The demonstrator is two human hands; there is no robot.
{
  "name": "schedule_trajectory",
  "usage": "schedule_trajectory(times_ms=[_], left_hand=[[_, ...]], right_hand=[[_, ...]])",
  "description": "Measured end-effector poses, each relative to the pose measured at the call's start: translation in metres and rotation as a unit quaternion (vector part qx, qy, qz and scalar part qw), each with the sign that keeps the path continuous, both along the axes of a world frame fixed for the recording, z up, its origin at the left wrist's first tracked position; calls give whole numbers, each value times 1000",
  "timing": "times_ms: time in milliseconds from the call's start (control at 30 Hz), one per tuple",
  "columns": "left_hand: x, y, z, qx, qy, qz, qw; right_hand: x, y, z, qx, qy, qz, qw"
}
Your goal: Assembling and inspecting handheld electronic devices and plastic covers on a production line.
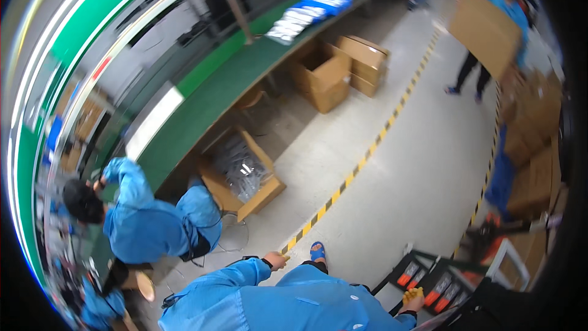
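My left hand (277,260) hangs at my left side, close to the yellow-and-black floor tape (334,196). Its fingers look curled together, a little yellow shows at the tips, and nothing is visible in it. On the other side my right hand (414,300) is held out low with yellow coverings on the fingertips. Those fingers are loosely bent and slightly apart, with no object seen between them. Nearest to it is a dark rack (429,279) bearing black pieces with orange-red patches; I cannot tell whether the hand touches it.
Along the left runs a green workbench (214,95), where a person in blue (147,227) sits. An open carton of clear plastic pieces (242,171) and more cartons (324,79) stand beside it. Ahead right, a person carries a large cardboard sheet (484,30). Stacked cartons (533,122) line the right.
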State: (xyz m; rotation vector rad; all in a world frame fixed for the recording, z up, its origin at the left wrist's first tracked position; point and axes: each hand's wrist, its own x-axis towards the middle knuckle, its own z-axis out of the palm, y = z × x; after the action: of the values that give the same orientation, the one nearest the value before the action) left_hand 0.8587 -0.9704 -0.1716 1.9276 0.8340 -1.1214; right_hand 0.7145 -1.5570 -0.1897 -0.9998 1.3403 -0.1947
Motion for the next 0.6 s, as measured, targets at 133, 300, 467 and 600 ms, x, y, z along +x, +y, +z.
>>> schedule_trajectory(times_ms=[133, 300, 467, 600], left_hand=[[-15, 24, -56, -3, -124, -165, 979], [-41, 24, 9, -38, -128, 253, 958], [-134, 24, -6, 12, -166, 334, 928], [-222, -16, 2, 23, -92, 458, 884]], right_hand=[[141, 52, 59, 119, -93, 99, 984], [280, 117, 112, 226, -154, 349, 896], [381, 210, 129, 246, -109, 533, 802], [417, 314, 128, 248, -57, 687, 680]])
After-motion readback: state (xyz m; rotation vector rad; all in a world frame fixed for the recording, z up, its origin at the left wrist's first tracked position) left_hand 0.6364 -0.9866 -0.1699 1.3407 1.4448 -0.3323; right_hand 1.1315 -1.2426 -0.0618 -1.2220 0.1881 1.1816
